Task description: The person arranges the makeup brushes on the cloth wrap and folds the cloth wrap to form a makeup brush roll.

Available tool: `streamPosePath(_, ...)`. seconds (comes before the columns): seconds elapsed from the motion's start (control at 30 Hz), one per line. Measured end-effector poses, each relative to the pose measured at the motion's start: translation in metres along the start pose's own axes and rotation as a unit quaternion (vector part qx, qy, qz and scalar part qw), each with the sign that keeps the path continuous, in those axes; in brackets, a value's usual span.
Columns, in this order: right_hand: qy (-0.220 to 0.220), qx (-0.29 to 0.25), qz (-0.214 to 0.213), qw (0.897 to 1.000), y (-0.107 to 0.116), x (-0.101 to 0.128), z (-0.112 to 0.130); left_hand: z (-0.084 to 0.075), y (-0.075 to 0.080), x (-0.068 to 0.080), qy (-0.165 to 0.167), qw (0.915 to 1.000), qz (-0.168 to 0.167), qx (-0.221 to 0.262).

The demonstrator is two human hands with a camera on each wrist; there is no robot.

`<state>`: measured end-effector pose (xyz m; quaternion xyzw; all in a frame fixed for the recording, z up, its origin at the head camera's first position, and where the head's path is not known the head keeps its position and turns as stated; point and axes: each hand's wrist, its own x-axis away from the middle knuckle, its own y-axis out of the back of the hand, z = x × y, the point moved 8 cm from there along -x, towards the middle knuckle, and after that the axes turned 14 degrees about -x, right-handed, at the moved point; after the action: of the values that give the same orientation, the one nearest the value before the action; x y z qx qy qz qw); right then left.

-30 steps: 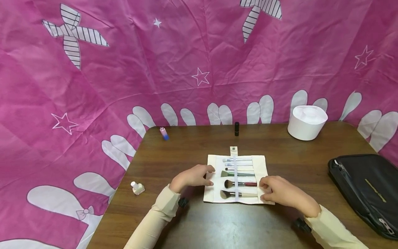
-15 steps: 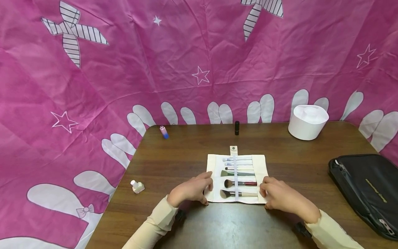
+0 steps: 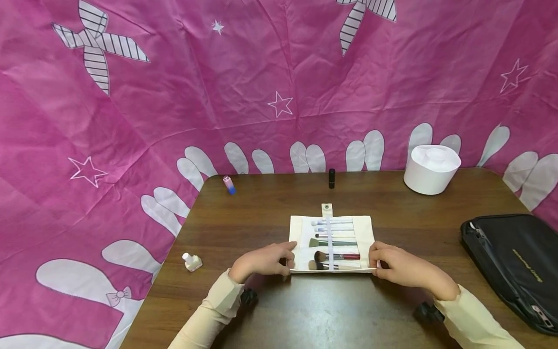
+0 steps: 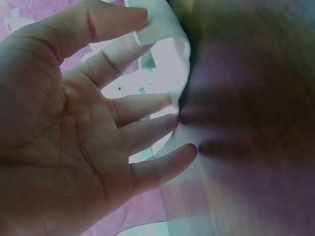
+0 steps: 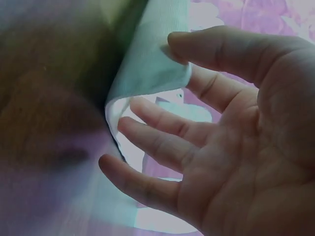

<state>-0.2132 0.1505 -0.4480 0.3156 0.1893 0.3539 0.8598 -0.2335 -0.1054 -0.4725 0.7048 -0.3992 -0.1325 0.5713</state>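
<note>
The person is working on a cream fabric brush roll (image 3: 332, 242) that is lying open in the middle of the desk (image 3: 270, 213), well apart from the other things. The left hand (image 3: 261, 261) is gripping the roll's near left corner, and the right hand (image 3: 403, 269) is gripping the near right corner. In the wrist views the fingers (image 4: 147, 105) of the left hand are loosely spread with the thumb over the folded cloth edge, and the right-hand fingers (image 5: 162, 123) are sitting under the curled edge with the thumb on top (so each hand is pinching fabric, not closing into a fist).

The near edge of the roll is lifting and folding over toward the brushes (image 3: 333, 247), which are lying side by side under a pale elastic band; the lowest brush is already partly covered. As a judgement, the rolling up is only just starting: one fold is forming, most of the cloth is lying flat, and the snap tab (image 3: 327, 209) at the far end is unfastened.

Around it, a white round container (image 3: 431, 169), a black zip case (image 3: 514, 264), a small black tube (image 3: 332, 178), a pink-and-blue stick (image 3: 229, 185) and a small nail polish bottle (image 3: 192, 262) are standing or lying apart.
</note>
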Motion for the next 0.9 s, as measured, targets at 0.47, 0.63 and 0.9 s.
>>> streamPosePath(0.47, -0.057, -0.057, -0.018, 0.997, 0.02, -0.014, -0.022, 0.015, 0.024, -0.012, 0.012, 0.9967, -0.025, 0.076)
streamPosePath(0.63, -0.077, -0.06, -0.054, 0.994, 0.03, -0.025, -0.032, 0.026, 0.033, -0.022, 0.038, 0.995, -0.064, 0.066)
streamPosePath(0.9, -0.118, -0.017, -0.086, 0.989, 0.038, -0.042, -0.052, 0.04, 0.041, -0.04, 0.086, 0.9886, -0.112, 0.051)
